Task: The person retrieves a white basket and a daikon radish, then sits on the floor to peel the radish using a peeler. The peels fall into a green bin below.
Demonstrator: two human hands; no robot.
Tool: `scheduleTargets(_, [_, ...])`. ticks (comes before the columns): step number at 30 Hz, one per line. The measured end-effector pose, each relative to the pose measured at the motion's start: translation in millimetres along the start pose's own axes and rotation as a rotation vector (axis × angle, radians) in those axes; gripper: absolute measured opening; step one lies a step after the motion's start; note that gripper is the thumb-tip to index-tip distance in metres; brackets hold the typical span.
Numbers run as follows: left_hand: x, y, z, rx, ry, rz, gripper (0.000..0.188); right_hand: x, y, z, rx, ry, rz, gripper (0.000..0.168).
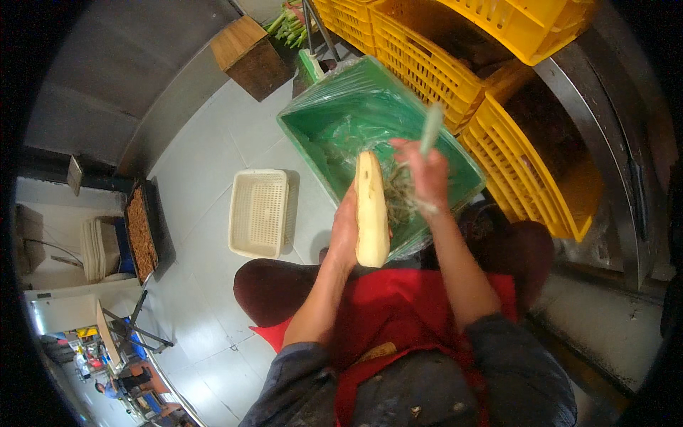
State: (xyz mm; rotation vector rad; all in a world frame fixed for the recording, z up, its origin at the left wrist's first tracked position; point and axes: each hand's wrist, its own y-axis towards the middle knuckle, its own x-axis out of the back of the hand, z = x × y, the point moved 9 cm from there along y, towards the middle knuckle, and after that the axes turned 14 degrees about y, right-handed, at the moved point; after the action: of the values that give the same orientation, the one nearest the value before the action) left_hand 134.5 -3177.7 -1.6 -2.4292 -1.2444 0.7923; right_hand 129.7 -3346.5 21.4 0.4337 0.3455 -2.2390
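Note:
My left hand (pixel 344 229) is wrapped around a long, peeled, pale-yellow vegetable (pixel 371 213), whose exact kind I cannot tell. It points away from me, with a few dark marks near its far tip. Just to its right, my right hand (pixel 428 173) grips a tool with a pale handle (pixel 432 125). Motion blurs both this hand and the tool, so the working end does not show clearly. Beneath both hands stands a green plastic crate (pixel 304 141) lined with clear plastic film. Thin peelings (pixel 397 200) lie inside it, partly hidden by my hands.
A cream perforated basket (pixel 259 213) sits on the tiled floor (pixel 203 240) at left. Yellow plastic crates (pixel 427 69) line the right side. Beyond are a wooden block (pixel 251 56) and green stalks (pixel 291 26). A person (pixel 125 383) appears far off at lower left.

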Motion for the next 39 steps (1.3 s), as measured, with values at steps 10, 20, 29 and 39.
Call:
scheduleTargets(10, [-7, -14, 12, -0.068, 0.137, 0.069, 0.053, -20, -7, -19, -0.166, 0.031, -0.018, 0.026])
scheduleTargets(20, [-5, -4, 17, 0.067, -0.180, 0.095, 0.052, 38, 3, -9, 0.009, 0.135, -0.286, 0.030])
scheduleTargets(29, [-1, -4, 17, 0.089, -0.253, 0.060, 0.056, -53, -35, -21, -0.197, 0.202, 0.313, 0.038])
scheduleTargets(39, [-25, -22, 25, 0.127, -0.069, 0.150, 0.046, -8, -15, -17, -0.125, 0.147, -0.066, 0.029])
